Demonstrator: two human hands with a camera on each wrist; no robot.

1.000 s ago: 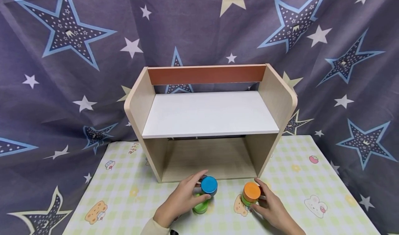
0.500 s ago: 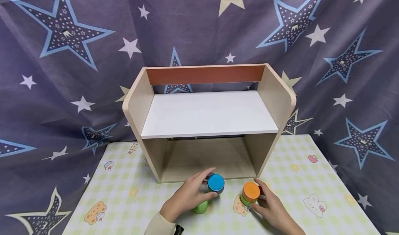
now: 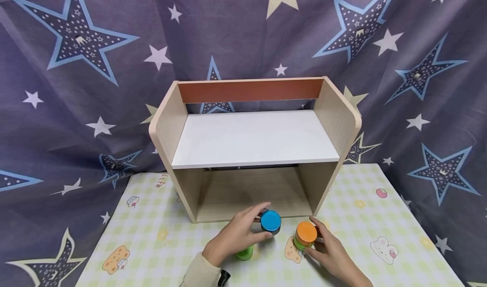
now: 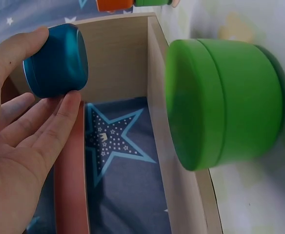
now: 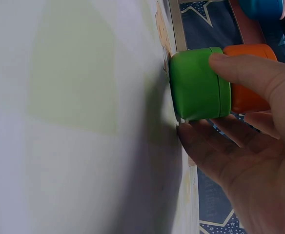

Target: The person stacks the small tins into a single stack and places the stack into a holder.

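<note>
My left hand (image 3: 237,236) holds a small round blue jar (image 3: 271,220) between thumb and fingertips. In the left wrist view the blue jar (image 4: 59,61) is raised off the table. Below and to the left of it stands a green lidded jar (image 3: 245,253), partly covered by that hand; the left wrist view shows this green jar (image 4: 225,102) large on the cloth. On the right, an orange jar (image 3: 306,233) sits stacked on a second green jar (image 3: 299,244). The right wrist view has my right hand (image 5: 259,126) gripping this lower green jar (image 5: 201,83), thumb on one side, fingers on the other.
Behind the hands stands a wooden two-level shelf (image 3: 255,139) with a white upper board and a brown back rail. A green checked cloth (image 3: 144,236) covers the table. A dark star-patterned curtain (image 3: 243,33) hangs behind.
My left hand has carried the blue jar from over the left green jar to the right, closer to the orange jar. The right hand and its stacked jars have stayed in place.
</note>
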